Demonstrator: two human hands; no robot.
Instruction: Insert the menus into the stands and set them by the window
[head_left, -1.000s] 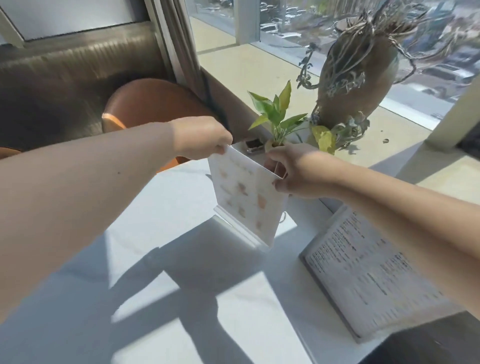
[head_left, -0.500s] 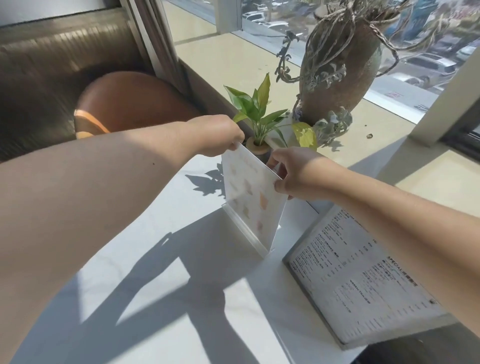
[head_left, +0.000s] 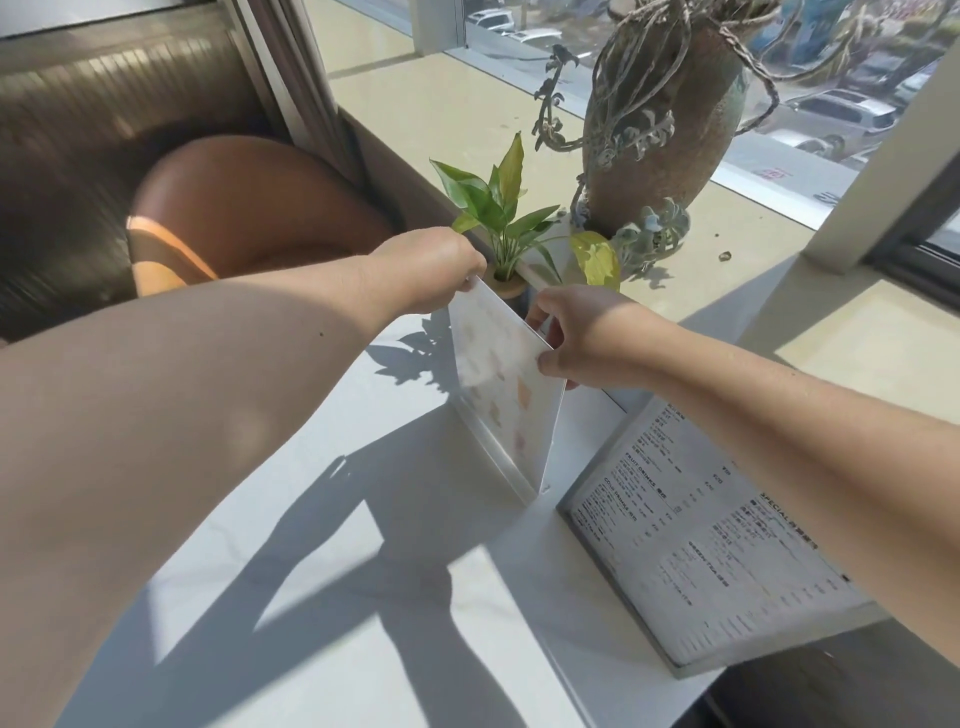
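Menu stand (head_left: 506, 400) upright on table (head_left: 363, 649), top corners pinched by left hand (head_left: 431, 270) and right hand (head_left: 582, 338).

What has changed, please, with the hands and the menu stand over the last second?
Little has changed. The upright menu stand sits slightly nearer the small potted plant at the window end of the table, though the camera moved too. The left hand still pinches its top far corner, the right hand its top near corner. The flat menu stays lying on the table.
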